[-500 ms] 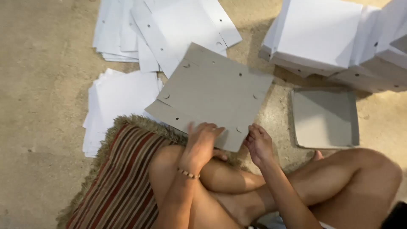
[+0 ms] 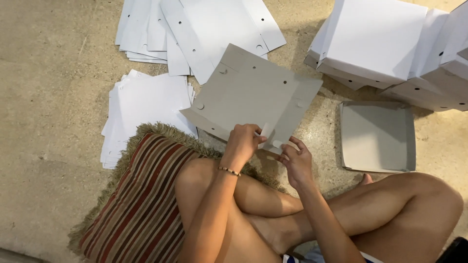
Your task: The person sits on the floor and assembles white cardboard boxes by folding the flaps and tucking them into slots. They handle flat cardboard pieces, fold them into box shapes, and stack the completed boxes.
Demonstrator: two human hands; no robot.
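A flat grey cardboard box blank (image 2: 253,92) with punched holes and fold lines hangs in front of me over my crossed legs. My left hand (image 2: 242,142) grips its near edge, fingers curled around a small white tab. My right hand (image 2: 296,160) pinches the near right corner of the same blank. A beaded bracelet circles my left wrist.
Stacks of flat white blanks (image 2: 146,104) lie on the concrete floor to the left and behind (image 2: 204,24). Folded white boxes (image 2: 385,44) are piled at the back right. A folded grey tray (image 2: 378,136) sits at the right. A striped fringed cushion (image 2: 141,199) lies under my left knee.
The grey blank has lifted and tilted slightly, and my fingers have shifted along its near edge, now bending a small tab.
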